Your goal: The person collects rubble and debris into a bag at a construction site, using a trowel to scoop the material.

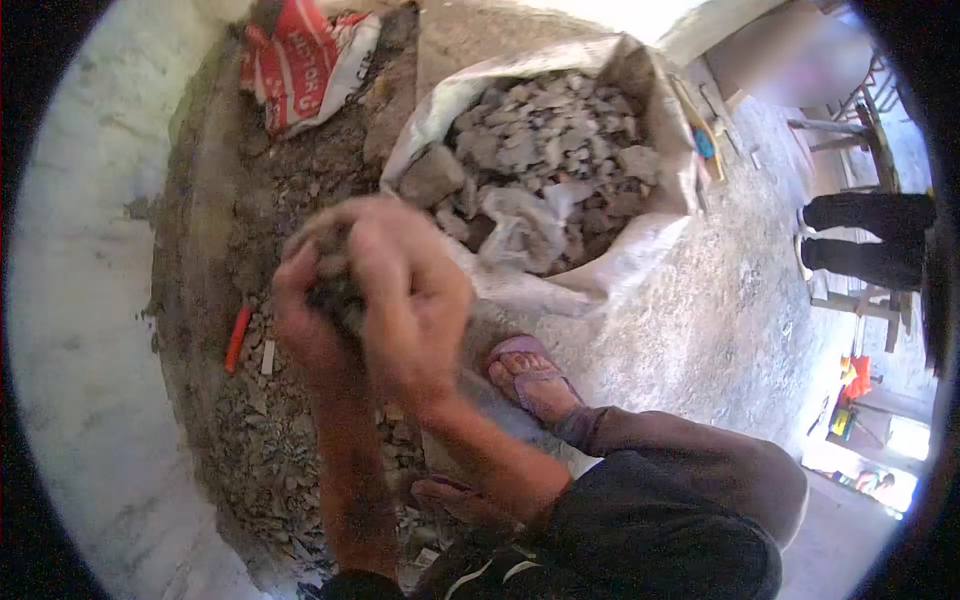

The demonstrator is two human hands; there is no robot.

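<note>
Both my hands are cupped together around a clump of grey rubble [336, 268], lifted above the debris-strewn ground. My left hand [308, 310] curls around its left side, and my right hand [418, 305] closes over it from the right. Motion smears the fingers somewhat, and much of the clump is hidden between the palms. Just beyond my right hand stands a wide-mouthed white sack [625, 275] filled with broken rubble [540, 125]. A crumpled piece of pale plastic [525, 228] lies on the rubble inside it.
A strip of loose debris [270, 450] runs along the white wall [90, 300]. On it lie a red stick-like object [238, 338] and a torn red-and-white bag [308, 70]. My sandalled foot [535, 378] is near the sack. Another person's dark-trousered legs [865, 240] are at the right.
</note>
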